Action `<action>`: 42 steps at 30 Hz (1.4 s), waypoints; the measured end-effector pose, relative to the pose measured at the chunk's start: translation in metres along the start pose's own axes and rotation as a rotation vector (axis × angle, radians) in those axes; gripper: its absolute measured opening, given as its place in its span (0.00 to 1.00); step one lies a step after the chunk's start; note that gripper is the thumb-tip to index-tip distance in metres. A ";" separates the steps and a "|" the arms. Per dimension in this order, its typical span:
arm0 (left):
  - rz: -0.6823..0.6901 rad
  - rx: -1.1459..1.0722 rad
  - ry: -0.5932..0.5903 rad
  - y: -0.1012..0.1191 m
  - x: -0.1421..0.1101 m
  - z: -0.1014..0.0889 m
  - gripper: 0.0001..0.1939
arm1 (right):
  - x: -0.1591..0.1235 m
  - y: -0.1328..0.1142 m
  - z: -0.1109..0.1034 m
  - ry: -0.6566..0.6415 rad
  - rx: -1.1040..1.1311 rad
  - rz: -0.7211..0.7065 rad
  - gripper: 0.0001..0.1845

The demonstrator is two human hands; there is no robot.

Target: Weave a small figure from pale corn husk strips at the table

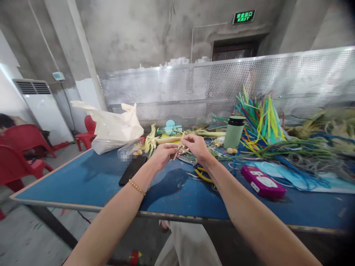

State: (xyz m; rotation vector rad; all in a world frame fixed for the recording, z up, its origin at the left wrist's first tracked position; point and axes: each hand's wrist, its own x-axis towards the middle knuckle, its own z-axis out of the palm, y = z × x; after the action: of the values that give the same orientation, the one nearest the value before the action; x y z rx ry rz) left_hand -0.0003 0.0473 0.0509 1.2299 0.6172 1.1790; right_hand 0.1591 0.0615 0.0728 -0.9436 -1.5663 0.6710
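Both hands meet above the middle of the blue table (94, 184). My left hand (163, 156) has its fingers closed round pale, thin plant-like strips (177, 152), which look woven or knotted together. From the right, my right hand (196, 146) pinches the upper part of the same strips between thumb and fingers. The strips are small, so their exact shape cannot be made out. Below my right wrist lies a yellow-handled tool (203, 175), partly hidden by the forearm. A black phone-like slab (133, 170) rests beside my left forearm.
At the left stands a white plastic bag (119, 127). Rightward are a green tumbler (234, 133), peanuts (232, 150), a purple box (263, 181), blue face masks (294, 175) and heaps of coloured strips (260, 118). A perforated metal panel (172, 92) rises behind the table. Red chairs (24, 138) stand left.
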 end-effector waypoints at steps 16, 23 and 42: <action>0.097 0.288 0.206 -0.006 0.004 -0.001 0.10 | 0.001 -0.005 -0.003 -0.125 -0.463 -0.358 0.10; 0.132 0.393 0.138 -0.004 0.000 0.001 0.09 | 0.004 0.000 -0.006 -0.199 -0.319 -0.194 0.05; 0.045 0.107 0.107 -0.011 0.002 0.007 0.13 | 0.004 0.008 0.004 -0.081 -0.276 -0.085 0.04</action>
State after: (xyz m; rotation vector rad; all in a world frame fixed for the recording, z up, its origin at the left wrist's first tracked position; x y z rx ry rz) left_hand 0.0104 0.0471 0.0434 1.2827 0.7435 1.2687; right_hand 0.1564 0.0692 0.0668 -1.0555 -1.7922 0.4443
